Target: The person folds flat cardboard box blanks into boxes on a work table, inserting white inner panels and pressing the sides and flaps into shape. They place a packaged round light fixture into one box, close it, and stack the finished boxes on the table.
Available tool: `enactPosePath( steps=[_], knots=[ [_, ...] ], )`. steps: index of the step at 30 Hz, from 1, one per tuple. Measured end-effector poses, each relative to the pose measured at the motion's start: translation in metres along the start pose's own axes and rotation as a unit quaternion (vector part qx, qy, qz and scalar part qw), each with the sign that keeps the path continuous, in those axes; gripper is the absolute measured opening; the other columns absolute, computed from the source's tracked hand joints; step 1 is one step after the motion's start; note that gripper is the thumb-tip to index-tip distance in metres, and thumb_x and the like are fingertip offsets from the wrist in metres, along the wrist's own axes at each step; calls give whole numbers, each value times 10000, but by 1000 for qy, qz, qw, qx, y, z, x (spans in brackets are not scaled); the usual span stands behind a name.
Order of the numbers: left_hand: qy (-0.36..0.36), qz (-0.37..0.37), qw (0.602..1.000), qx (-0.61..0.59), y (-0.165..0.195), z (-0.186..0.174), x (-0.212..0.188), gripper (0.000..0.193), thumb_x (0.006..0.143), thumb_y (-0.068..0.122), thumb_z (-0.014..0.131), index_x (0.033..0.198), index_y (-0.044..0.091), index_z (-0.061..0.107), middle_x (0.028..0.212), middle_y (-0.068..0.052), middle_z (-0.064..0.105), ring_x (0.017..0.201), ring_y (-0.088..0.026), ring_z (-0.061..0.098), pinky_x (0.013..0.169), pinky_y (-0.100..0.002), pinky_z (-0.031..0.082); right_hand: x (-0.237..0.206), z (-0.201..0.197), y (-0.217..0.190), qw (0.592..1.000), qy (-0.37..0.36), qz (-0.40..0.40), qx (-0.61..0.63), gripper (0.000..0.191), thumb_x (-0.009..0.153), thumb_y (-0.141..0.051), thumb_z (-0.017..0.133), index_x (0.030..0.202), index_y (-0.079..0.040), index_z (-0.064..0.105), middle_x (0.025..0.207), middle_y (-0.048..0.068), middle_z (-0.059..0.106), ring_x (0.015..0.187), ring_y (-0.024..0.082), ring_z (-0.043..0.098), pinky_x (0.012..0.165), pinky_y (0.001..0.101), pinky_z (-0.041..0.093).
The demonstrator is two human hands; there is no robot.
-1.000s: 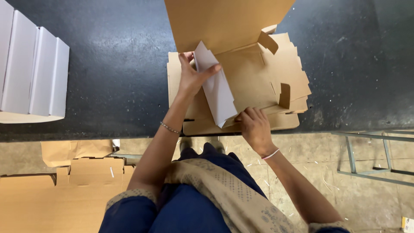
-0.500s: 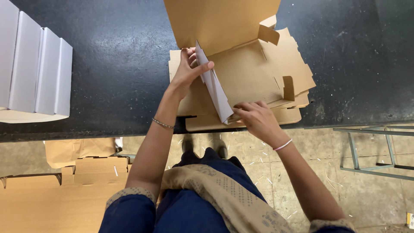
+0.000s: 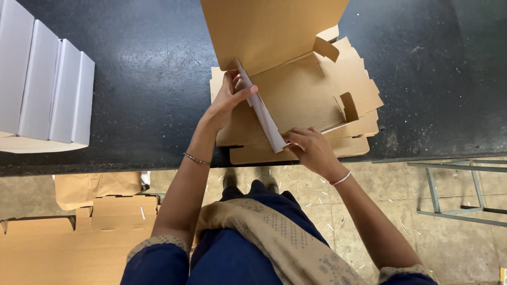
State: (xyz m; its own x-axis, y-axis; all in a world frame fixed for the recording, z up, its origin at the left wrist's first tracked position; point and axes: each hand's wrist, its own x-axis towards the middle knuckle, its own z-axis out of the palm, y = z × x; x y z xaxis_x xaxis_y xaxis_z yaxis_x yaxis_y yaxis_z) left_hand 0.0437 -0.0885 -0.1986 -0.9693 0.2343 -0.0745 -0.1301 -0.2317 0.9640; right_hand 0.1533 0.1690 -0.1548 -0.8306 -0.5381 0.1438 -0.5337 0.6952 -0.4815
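1. Left hand (image 3: 228, 100) pinches the far end of the brown cardboard box's upright white-faced side flap (image 3: 262, 113).
2. Right hand (image 3: 308, 146) grips its near end.
3. Box sits on flat cardboard blanks (image 3: 364, 124), black table (image 3: 137, 84).

A brown cardboard box blank (image 3: 301, 95) lies half-folded on flat blanks, white side flap upright, lid raised.
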Motion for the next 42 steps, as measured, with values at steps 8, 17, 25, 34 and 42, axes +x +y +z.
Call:
enactPosePath(
  steps=[8,17,25,34,42],
  knots=[
    [71,-2,997,42,-4,14,6,1079,693,424,917,1480,24,297,1507,-162,413,1498,-272,327,1199,-432,325,3,0,5,999,-10,-25,36,210,823,-77,739,1031,-107,722,1147,-1,706,938,227,655,817,368,447],
    [187,43,979,64,-11,42,20,1166,597,389,962,1415,-57,262,1346,-190,442,1271,-278,537,1014,-396,545,-2,4,7,999,7,-15,50,128,822,-78,746,947,-92,722,1130,18,689,1001,223,639,854,376,412],
    [169,27,984,57,-7,38,18,1153,584,411,970,1399,-47,296,1341,-180,459,1271,-262,534,1023,-390,536,-6,13,13,998,26,-12,49,194,805,-91,760,992,-86,706,1077,21,689,1046,232,603,936,371,384],
    [136,-6,988,71,-6,28,12,1128,606,426,962,1422,4,309,1371,-185,486,1321,-271,505,1089,-393,464,5,13,17,995,-95,36,0,464,858,-105,711,1310,-119,602,1063,9,713,1022,209,589,915,394,371],
    [153,16,986,59,-6,35,14,1155,578,441,948,1419,-12,300,1391,-206,468,1337,-307,504,1100,-408,473,14,11,19,982,-172,45,-69,431,919,-169,694,1317,-101,545,1086,48,694,1074,230,598,947,396,390]
  ],
)
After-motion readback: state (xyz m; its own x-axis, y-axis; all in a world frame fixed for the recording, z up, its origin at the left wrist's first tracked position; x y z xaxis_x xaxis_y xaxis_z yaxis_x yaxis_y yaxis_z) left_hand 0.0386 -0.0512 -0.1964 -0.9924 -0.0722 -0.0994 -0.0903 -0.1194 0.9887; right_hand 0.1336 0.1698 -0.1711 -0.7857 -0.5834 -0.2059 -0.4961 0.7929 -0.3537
